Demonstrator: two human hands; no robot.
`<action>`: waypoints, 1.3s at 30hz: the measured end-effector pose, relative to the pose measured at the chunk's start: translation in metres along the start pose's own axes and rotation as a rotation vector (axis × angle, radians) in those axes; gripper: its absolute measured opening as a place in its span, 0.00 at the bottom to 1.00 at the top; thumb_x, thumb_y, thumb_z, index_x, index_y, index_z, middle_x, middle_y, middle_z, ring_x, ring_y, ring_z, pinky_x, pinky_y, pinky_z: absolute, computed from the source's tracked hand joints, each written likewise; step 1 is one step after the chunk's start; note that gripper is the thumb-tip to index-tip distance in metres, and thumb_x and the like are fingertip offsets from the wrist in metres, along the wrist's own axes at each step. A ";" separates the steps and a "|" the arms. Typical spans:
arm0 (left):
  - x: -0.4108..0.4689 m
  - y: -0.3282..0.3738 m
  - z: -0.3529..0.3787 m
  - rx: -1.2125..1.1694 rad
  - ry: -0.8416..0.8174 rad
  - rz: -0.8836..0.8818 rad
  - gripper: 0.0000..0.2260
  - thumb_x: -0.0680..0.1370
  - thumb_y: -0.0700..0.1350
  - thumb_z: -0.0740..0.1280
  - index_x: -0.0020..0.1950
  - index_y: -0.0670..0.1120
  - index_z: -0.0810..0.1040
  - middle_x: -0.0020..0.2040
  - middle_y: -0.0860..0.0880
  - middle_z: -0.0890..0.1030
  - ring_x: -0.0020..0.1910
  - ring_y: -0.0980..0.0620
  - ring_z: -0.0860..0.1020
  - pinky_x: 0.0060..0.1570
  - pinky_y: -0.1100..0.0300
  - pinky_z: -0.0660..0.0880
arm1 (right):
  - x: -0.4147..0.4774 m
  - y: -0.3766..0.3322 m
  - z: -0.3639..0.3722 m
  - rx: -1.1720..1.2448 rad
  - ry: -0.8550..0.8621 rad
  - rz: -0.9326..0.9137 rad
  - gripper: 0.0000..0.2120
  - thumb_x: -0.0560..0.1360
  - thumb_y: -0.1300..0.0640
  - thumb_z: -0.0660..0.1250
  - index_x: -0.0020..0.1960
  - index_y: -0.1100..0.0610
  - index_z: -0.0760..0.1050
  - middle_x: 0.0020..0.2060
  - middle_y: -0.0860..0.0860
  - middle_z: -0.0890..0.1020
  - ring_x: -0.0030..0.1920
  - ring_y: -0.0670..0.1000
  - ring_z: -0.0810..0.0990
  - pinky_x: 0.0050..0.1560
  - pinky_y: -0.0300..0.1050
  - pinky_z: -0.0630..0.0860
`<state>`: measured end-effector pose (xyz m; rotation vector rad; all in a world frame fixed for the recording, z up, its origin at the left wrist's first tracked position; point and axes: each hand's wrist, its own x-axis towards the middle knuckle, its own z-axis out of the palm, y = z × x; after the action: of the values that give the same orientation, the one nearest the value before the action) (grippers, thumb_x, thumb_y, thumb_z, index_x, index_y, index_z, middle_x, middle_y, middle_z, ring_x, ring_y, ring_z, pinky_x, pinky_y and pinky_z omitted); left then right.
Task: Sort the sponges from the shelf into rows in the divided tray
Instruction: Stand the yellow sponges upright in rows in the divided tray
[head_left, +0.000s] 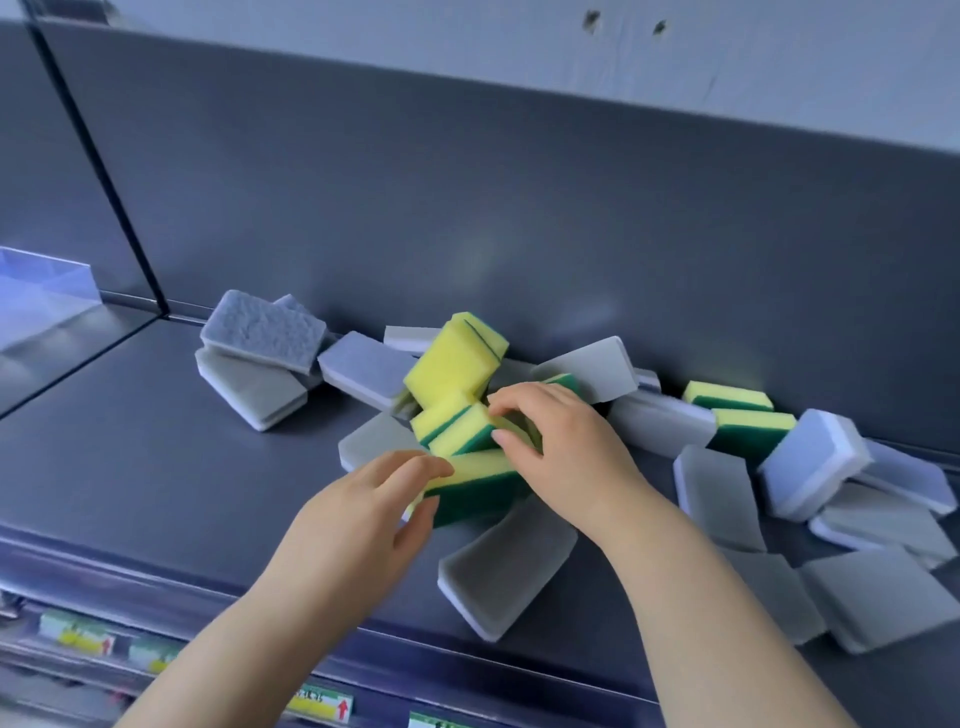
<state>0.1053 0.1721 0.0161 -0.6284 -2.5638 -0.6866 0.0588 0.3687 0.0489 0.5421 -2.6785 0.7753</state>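
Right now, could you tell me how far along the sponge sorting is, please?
Nothing looks sorted: grey sponges and yellow sponges lie jumbled on the shelf. The left hand grips a yellow sponge; the right hand pinches another. Every row is left.

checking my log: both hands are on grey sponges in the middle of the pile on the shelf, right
Not grey: the head view shows the left hand and the right hand on yellow-and-green sponges, in the middle of the pile on the shelf. The grey sponges lie around them.
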 end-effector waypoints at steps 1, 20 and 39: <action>0.001 -0.001 0.000 0.010 -0.005 0.005 0.11 0.74 0.52 0.56 0.54 0.57 0.72 0.51 0.59 0.80 0.35 0.55 0.79 0.27 0.58 0.77 | 0.000 0.000 0.000 -0.009 -0.037 0.004 0.12 0.74 0.57 0.66 0.58 0.51 0.75 0.57 0.45 0.78 0.59 0.47 0.71 0.60 0.42 0.68; 0.011 0.013 -0.007 -0.263 0.067 -0.032 0.11 0.78 0.47 0.63 0.55 0.63 0.68 0.54 0.72 0.70 0.50 0.66 0.72 0.40 0.69 0.71 | -0.020 0.012 -0.025 0.357 0.243 0.236 0.14 0.73 0.59 0.68 0.56 0.46 0.73 0.52 0.43 0.79 0.51 0.41 0.76 0.52 0.32 0.71; 0.035 0.048 0.014 -0.297 0.117 0.053 0.13 0.73 0.54 0.64 0.52 0.51 0.81 0.43 0.53 0.72 0.31 0.55 0.72 0.36 0.66 0.70 | -0.093 0.031 -0.057 -0.021 0.616 0.254 0.17 0.64 0.60 0.76 0.49 0.55 0.74 0.45 0.48 0.75 0.46 0.47 0.74 0.49 0.26 0.67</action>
<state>0.0976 0.2279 0.0396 -0.7231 -2.3493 -1.0646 0.1380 0.4500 0.0454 -0.0537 -2.1888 0.8154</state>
